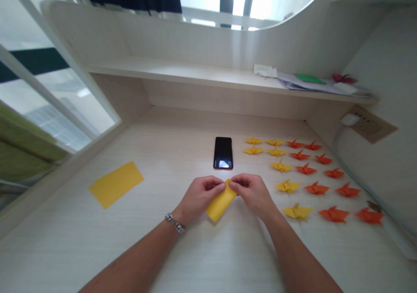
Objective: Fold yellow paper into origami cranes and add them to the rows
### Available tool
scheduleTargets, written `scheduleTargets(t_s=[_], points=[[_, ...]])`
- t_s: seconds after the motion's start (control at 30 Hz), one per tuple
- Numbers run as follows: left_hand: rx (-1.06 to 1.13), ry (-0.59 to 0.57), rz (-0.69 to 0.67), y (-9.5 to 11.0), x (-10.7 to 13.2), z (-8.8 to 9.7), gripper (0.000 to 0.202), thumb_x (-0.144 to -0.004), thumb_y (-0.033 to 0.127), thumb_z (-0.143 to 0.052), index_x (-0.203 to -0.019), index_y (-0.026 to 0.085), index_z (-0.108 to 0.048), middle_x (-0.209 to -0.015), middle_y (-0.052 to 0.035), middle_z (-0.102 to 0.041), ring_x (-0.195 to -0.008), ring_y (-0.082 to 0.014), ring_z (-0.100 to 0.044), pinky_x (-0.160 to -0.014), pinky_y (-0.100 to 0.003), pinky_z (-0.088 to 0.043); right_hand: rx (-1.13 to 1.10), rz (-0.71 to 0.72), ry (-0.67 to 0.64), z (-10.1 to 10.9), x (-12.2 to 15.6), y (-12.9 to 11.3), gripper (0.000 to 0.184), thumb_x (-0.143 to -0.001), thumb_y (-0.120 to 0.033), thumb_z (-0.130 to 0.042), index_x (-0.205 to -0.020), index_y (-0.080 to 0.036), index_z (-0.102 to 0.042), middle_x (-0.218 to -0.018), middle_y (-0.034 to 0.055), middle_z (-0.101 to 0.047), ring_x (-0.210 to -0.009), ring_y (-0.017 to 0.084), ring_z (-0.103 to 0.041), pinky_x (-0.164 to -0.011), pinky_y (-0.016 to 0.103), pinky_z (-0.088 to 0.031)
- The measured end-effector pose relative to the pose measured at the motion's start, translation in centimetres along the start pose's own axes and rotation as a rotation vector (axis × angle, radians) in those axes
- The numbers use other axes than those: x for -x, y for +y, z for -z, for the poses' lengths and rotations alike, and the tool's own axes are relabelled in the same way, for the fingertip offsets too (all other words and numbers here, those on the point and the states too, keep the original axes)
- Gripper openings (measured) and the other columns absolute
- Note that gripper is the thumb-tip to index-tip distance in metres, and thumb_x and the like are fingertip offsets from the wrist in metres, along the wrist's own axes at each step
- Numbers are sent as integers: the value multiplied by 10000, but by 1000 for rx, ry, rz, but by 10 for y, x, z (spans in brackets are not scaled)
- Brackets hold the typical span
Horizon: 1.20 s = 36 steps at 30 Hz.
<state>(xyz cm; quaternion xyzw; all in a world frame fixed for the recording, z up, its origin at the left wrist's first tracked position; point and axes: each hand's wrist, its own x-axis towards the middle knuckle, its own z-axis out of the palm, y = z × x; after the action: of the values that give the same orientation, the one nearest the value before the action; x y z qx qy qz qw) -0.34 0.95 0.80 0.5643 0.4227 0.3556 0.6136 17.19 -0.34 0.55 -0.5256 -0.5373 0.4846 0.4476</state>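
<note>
Between my two hands is a yellow sheet of origami paper [219, 206], bent over into a narrow, curved strip. My left hand [202, 194] pinches its upper left edge, thumb on top. My right hand [250, 191] grips the upper right corner between thumb and fingers. Both thumbs nearly meet at the far end of the paper, while the near end stays free. Just beyond my hands lies a black smartphone [223, 153], screen up. More flat yellow sheets [116, 184] rest on the desk to the left.
Rows of folded paper cranes stand at the right, yellow ones [287, 186] and orange ones [316, 189]. A white cable [358, 182] runs from a wall socket [371, 123] along the right side. Papers [293, 83] lie on the shelf [195, 73] above the desk.
</note>
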Motion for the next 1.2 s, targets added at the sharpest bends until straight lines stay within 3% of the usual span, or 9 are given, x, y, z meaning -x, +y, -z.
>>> scheduleTargets(t_s=[0.27, 0.43, 1.03, 1.2], points=[[41, 43, 32, 2, 0, -2, 247, -734, 319, -668, -890, 130, -705, -784, -70, -704, -677, -158, -610, -579, -225, -459, -92, 21, 99, -6, 1, 1, 236, -692, -270, -678, -896, -156, -713, -755, 65, -707, -674, 181, -620, -601, 275, -482], [77, 50, 31, 0, 0, -3, 233, -731, 307, -676, -882, 132, -702, -812, -77, -712, -694, -158, -620, -590, -222, -469, -80, 20, 133, -8, 2, 0, 215, -693, -267, -683, -874, -162, -731, -813, 77, -725, -739, 207, -645, -659, 303, -504], [31, 20, 41, -3, 0, -3, 206, -716, 307, -679, -821, 131, -700, -740, -54, -689, -659, -155, -601, -560, -220, -451, 25, 58, 69, -6, 4, -6, 179, -701, -240, -666, -854, -180, -736, -852, 67, -732, -791, 214, -665, -732, 323, -513], [15, 77, -6, -1, 0, -4, 228, -725, 338, -663, -804, 126, -688, -743, -57, -687, -657, -156, -597, -568, -226, -454, -39, 48, 86, -9, 2, 1, 222, -691, -281, -688, -873, -156, -705, -812, 77, -718, -740, 202, -651, -675, 307, -512]])
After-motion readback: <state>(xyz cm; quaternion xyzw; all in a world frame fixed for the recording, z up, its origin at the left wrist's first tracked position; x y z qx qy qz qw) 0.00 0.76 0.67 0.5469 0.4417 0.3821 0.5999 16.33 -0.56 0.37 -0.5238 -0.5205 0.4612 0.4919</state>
